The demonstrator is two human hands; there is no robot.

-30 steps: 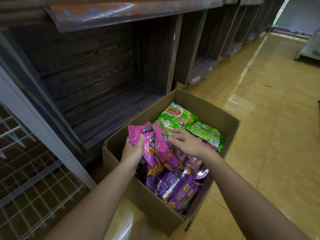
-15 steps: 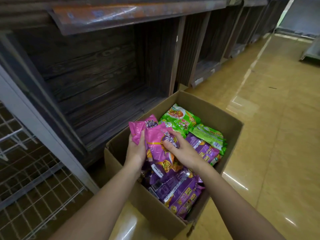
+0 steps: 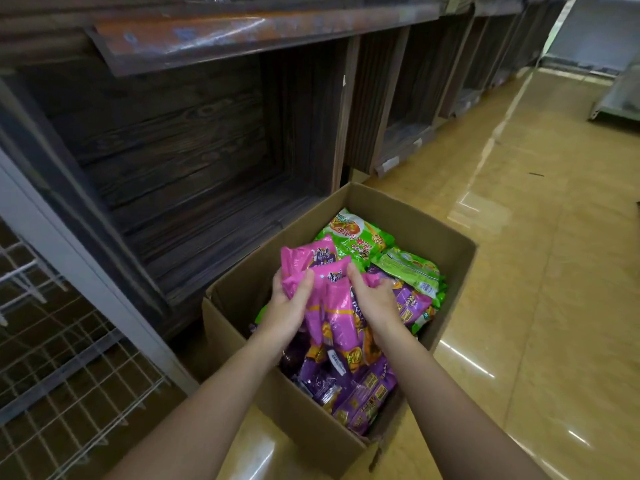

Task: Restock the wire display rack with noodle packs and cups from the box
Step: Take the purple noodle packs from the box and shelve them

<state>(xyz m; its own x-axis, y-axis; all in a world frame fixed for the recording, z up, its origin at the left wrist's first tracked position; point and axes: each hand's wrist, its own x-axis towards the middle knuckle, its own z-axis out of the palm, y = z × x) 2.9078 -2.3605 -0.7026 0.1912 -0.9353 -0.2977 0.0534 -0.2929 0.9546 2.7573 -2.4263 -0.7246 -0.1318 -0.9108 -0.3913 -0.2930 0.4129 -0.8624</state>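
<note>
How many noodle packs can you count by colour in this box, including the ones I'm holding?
Pink packs: at least 2, held in the left grip and right grip
Green packs: at least 2
Purple packs: at least 4, overlapping
Total: at least 8; more may be hidden underneath.

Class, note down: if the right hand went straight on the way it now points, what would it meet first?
Beyond the pink packs it grips, the right hand likely meets the green pack at the far end of the box first; depth is unclear.
</note>
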